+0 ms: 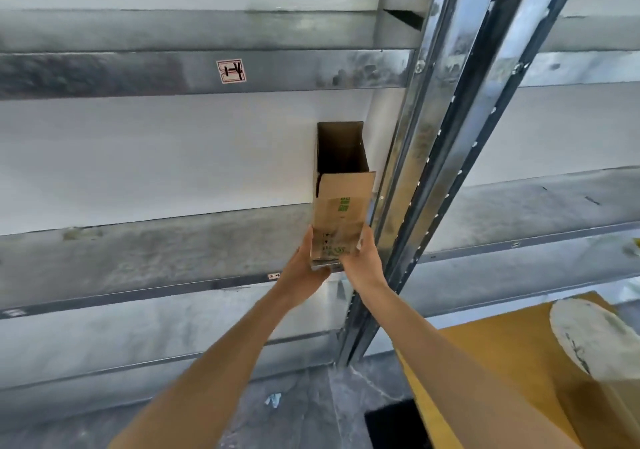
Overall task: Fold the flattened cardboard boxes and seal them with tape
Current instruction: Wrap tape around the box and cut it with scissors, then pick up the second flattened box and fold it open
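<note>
The box (343, 206) lies lengthwise at the right end of a grey shelf (156, 251), its near end over the front edge. The shelf stretches wide to the left, and a metal post (412, 178) stands just beside the box's right side. A label (231, 71) sits on the beam above, and a cardboard sheet (502, 362) lies near right. Left hand (304, 268) and right hand (362, 258) hold the near end, fingers clamped on its sides. The box is brown with green print, its far end open

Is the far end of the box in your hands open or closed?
Open. The cardboard box shows a dark, hollow interior at its far end, with no flaps across it.
</note>
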